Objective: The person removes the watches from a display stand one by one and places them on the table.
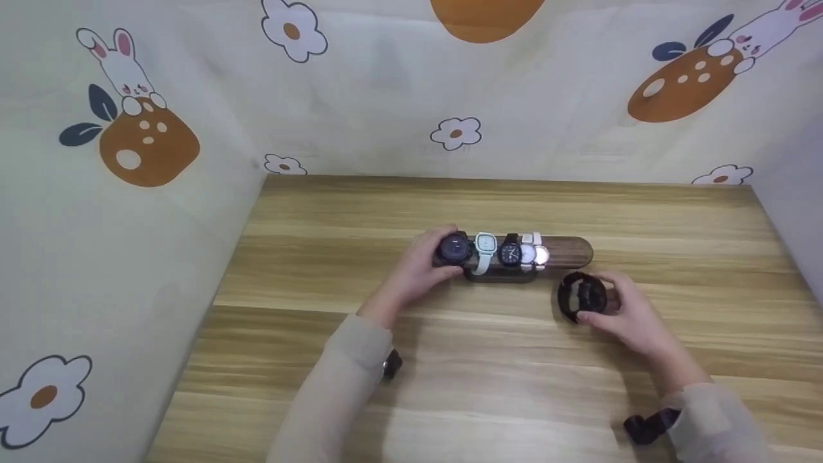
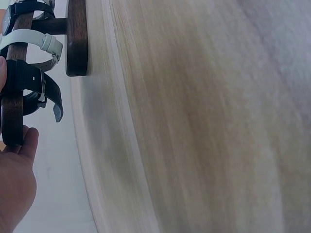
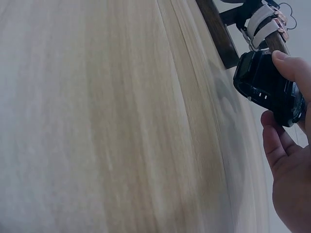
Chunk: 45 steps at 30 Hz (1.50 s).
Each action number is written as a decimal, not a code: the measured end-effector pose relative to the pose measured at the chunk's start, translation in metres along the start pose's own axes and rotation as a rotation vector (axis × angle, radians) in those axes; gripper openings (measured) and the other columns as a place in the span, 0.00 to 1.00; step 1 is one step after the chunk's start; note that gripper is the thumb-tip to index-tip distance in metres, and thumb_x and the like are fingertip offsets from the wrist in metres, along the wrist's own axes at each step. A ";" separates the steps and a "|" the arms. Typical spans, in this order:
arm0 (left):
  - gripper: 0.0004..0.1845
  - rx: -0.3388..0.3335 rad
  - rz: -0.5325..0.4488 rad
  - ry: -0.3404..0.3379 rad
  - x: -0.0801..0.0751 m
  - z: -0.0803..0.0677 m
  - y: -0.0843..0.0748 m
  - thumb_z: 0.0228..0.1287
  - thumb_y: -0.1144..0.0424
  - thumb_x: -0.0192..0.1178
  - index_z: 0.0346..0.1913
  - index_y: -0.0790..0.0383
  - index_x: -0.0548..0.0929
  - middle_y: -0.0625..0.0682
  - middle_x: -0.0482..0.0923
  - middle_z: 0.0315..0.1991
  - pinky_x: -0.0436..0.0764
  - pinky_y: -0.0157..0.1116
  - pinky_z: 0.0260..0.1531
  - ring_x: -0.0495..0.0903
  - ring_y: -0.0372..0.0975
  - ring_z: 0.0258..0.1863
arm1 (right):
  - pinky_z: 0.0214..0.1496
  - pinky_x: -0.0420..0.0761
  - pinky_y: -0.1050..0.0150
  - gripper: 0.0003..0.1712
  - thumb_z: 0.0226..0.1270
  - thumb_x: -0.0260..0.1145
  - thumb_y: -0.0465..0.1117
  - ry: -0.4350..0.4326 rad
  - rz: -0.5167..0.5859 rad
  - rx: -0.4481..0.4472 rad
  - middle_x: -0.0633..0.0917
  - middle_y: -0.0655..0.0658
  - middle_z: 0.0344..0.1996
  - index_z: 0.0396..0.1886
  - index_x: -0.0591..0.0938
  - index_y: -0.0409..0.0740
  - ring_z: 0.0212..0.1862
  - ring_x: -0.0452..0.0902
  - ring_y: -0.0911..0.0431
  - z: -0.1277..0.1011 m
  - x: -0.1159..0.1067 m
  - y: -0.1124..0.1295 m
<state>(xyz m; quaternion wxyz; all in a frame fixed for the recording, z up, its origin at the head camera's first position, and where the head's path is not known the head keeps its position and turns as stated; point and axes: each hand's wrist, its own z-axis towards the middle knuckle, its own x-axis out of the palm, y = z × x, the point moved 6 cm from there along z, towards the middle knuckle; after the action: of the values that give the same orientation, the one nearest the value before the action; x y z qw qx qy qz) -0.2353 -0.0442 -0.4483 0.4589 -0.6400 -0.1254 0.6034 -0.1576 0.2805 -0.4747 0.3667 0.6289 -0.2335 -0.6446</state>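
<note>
A dark wooden watch stand (image 1: pixel 572 252) holds a row of watches in the head view. My left hand (image 1: pixel 421 267) grips its left end, around a round black watch (image 1: pixel 455 247); the left wrist view shows fingers against the end of the bar. Rightward along the bar sit a mint-green watch (image 1: pixel 485 244), a square black watch (image 1: pixel 510 253) and two pale watches (image 1: pixel 542 256). In front of the bare right end, my right hand (image 1: pixel 633 315) holds another black watch (image 3: pixel 265 82) between thumb and fingers. Its strap forms a loop, apart from the bar in the head view.
The stand's lower base (image 2: pixel 77 43) rests on the wood-grain table (image 1: pixel 463 386). Pale walls (image 1: pixel 373 83) printed with flowers, rabbits and oranges rise behind and at both sides. Small black devices (image 1: pixel 646 427) project from beneath both sleeves.
</note>
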 end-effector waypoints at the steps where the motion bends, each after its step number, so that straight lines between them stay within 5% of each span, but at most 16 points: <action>1: 0.37 -0.002 -0.001 0.001 0.000 0.000 0.000 0.52 0.59 0.69 0.66 0.59 0.66 0.56 0.68 0.63 0.60 0.41 0.65 0.65 0.46 0.62 | 0.46 0.71 0.75 0.41 0.46 0.77 0.39 0.010 0.005 0.003 0.75 0.37 0.51 0.60 0.68 0.36 0.44 0.74 0.55 0.000 0.001 0.000; 11: 0.37 -0.001 -0.001 -0.002 0.000 0.000 0.001 0.53 0.59 0.69 0.66 0.59 0.66 0.56 0.68 0.63 0.60 0.42 0.65 0.65 0.46 0.62 | 0.44 0.79 0.67 0.40 0.48 0.75 0.37 0.101 0.120 0.021 0.74 0.33 0.51 0.61 0.67 0.35 0.43 0.77 0.49 -0.005 0.015 0.000; 17: 0.37 0.004 0.005 -0.006 0.000 0.000 0.001 0.52 0.59 0.69 0.65 0.60 0.66 0.56 0.69 0.62 0.60 0.42 0.65 0.66 0.47 0.62 | 0.49 0.75 0.67 0.42 0.47 0.76 0.39 0.111 0.074 0.041 0.71 0.33 0.55 0.62 0.67 0.37 0.50 0.74 0.42 -0.006 0.017 -0.002; 21: 0.37 0.004 0.002 -0.001 0.000 0.000 0.000 0.53 0.59 0.69 0.66 0.60 0.66 0.57 0.69 0.62 0.61 0.42 0.65 0.66 0.47 0.61 | 0.52 0.77 0.54 0.42 0.47 0.76 0.40 0.119 0.067 0.030 0.70 0.33 0.54 0.62 0.68 0.37 0.51 0.73 0.40 -0.004 0.018 -0.001; 26: 0.37 0.000 -0.004 0.007 -0.001 0.000 0.001 0.53 0.60 0.68 0.66 0.59 0.66 0.57 0.68 0.62 0.60 0.42 0.65 0.66 0.47 0.62 | 0.57 0.67 0.38 0.41 0.47 0.77 0.43 0.118 0.052 -0.006 0.72 0.33 0.54 0.61 0.69 0.37 0.54 0.69 0.39 -0.004 0.020 0.002; 35: 0.37 0.008 0.001 0.000 -0.001 0.000 0.001 0.53 0.58 0.68 0.66 0.59 0.66 0.56 0.69 0.62 0.60 0.41 0.65 0.66 0.46 0.62 | 0.57 0.68 0.56 0.40 0.45 0.77 0.40 0.119 0.051 -0.007 0.77 0.39 0.51 0.59 0.71 0.37 0.53 0.70 0.47 -0.007 0.021 0.002; 45: 0.38 0.006 0.005 0.003 -0.001 -0.001 0.001 0.53 0.58 0.68 0.67 0.58 0.65 0.56 0.67 0.64 0.59 0.42 0.65 0.64 0.46 0.63 | 0.60 0.62 0.43 0.41 0.45 0.77 0.41 0.188 0.079 -0.010 0.76 0.36 0.52 0.58 0.70 0.34 0.55 0.69 0.42 -0.009 0.028 -0.003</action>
<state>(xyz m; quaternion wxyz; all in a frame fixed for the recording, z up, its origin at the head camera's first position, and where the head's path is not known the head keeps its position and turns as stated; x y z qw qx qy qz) -0.2350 -0.0455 -0.4484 0.4594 -0.6400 -0.1214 0.6038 -0.1474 0.2626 -0.4956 0.4154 0.6749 -0.2194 -0.5691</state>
